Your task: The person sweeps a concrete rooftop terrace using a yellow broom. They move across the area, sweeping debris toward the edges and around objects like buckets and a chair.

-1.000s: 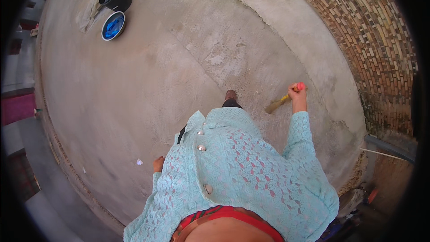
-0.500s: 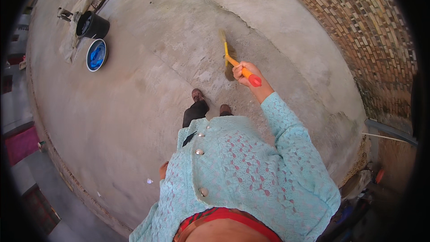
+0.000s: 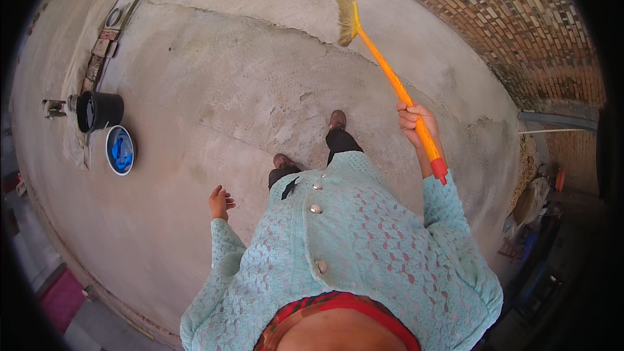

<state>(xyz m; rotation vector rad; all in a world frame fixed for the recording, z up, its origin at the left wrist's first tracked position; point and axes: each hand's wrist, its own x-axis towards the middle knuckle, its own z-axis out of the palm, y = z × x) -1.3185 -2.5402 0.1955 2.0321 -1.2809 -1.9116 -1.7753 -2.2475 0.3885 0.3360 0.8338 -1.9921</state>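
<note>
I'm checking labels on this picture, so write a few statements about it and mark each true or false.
1. The right hand holds a broom. True.
2. A black bucket stands beside a white-rimmed basin. True.
3. The left hand grips the basin. False: it is apart from the basin and visibly holds nothing.
4. The broom's handle is green. False: it is orange with a red end.
5. A brick wall shows at upper right. True.

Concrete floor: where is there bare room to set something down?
The concrete floor is bare between the basin and the left hand, and beyond the shoes, between the black bucket and the broom. It is crowded at the left, where bucket and basin stand near brown blocks, and at lower right, where clutter gathers.
</note>
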